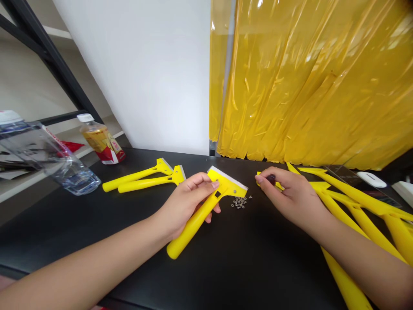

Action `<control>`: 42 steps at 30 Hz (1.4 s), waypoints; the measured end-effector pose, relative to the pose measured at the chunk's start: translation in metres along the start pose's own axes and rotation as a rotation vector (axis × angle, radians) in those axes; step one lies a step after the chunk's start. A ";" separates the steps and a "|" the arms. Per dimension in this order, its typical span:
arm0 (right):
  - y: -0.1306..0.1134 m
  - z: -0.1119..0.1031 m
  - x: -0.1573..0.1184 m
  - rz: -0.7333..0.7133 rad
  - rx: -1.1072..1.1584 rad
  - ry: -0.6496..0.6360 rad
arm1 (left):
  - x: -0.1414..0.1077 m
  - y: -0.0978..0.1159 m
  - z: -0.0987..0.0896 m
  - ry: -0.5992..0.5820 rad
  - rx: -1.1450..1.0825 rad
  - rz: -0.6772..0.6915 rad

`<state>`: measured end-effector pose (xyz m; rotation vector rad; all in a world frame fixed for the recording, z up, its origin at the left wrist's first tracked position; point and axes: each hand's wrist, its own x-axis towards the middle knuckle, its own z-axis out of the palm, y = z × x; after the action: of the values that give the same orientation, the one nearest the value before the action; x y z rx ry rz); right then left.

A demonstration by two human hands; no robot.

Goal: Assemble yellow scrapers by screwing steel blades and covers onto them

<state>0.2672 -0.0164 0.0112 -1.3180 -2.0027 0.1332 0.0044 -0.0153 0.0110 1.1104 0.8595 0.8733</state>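
Note:
My left hand (190,200) is closed round the neck of a yellow scraper (193,224), whose metal-edged head points up and to the right. Small screws and nuts (239,202) lie in a loose pile on the black table just beyond that head. To the right, my right hand (287,189) pinches a small dark object (271,178), partly hidden by the fingers; a bit of yellow shows beside its fingertips. Two more yellow scrapers (138,175) (148,184) rest on the table left of my left hand.
Several yellow handles (364,219) are heaped at the right, partly under my right forearm. A tea bottle (101,140) and a clear water bottle (72,172) stand at the left. Yellow plastic sheeting (306,86) and a white panel (155,77) border the black table (251,262) at the back.

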 end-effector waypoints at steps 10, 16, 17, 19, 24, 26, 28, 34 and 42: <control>0.002 0.001 0.000 0.055 0.026 -0.009 | 0.000 0.001 0.000 0.004 -0.009 -0.005; 0.001 0.001 0.000 0.030 0.002 -0.011 | 0.000 0.000 0.000 -0.001 -0.012 -0.003; 0.000 0.002 0.000 0.023 -0.001 -0.006 | 0.000 0.000 0.000 -0.002 -0.010 -0.003; 0.000 0.002 0.000 0.013 -0.004 0.002 | 0.000 0.000 0.000 -0.003 -0.004 -0.002; 0.002 0.001 -0.001 0.023 -0.006 0.004 | 0.000 0.001 0.001 0.007 -0.004 -0.010; 0.003 0.001 -0.001 0.035 -0.004 0.017 | 0.000 0.001 0.001 0.006 -0.005 -0.009; 0.003 0.001 -0.002 0.054 0.002 0.029 | 0.000 0.000 0.001 0.003 -0.001 -0.005; 0.007 0.004 -0.001 0.121 0.026 0.025 | 0.001 -0.002 -0.001 -0.005 0.015 -0.008; 0.006 0.003 0.001 0.144 -0.011 0.022 | -0.001 -0.002 0.001 -0.016 0.068 -0.041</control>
<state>0.2698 -0.0118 0.0070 -1.4642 -1.8925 0.1747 0.0050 -0.0168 0.0097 1.1532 0.9011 0.8050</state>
